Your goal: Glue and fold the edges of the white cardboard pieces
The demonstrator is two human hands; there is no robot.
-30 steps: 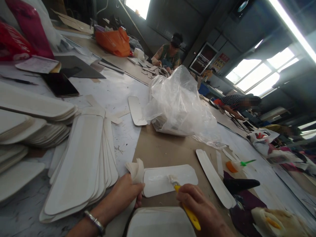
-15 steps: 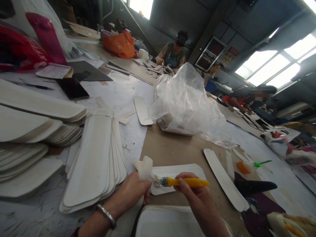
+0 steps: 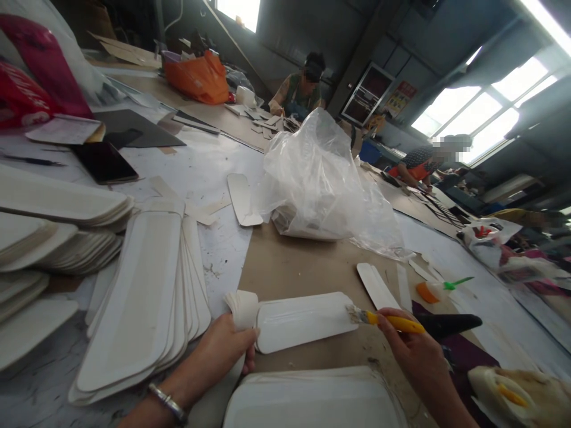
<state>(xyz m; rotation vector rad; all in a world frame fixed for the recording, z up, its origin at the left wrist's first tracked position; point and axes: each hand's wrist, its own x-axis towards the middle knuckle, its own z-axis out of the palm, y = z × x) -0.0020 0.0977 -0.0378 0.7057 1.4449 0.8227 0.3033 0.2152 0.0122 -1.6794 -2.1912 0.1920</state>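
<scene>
White round-cornered panel [image 3: 303,324] is lying on the brown sheet [image 3: 285,267] on the desk [image 3: 218,154], with a yellow-handled brush [image 3: 404,324] at its right end. Right hand's [image 3: 413,351] grip is snug on the handle; left hand's [image 3: 229,340] grip has some curled pale strips [image 3: 245,309] (kinda bunched up) by the panel's left end. Stacked white panels [image 3: 312,405] sit nearer, clear plastic bag [image 3: 316,184] farther back.

The brush [image 3: 404,323] has a yellow handle, and the board [image 3: 303,324] under it is white. The sheet [image 3: 285,264] below is plain brown. By its right edge I see a bottle [image 3: 430,292], orange with a green tip, and a dark purple cloth [image 3: 477,351]. The table [image 3: 209,163] is white with dark smudges. Far from me, a worker's top [image 3: 416,157] looks dark with pale dots, maybe.
</scene>
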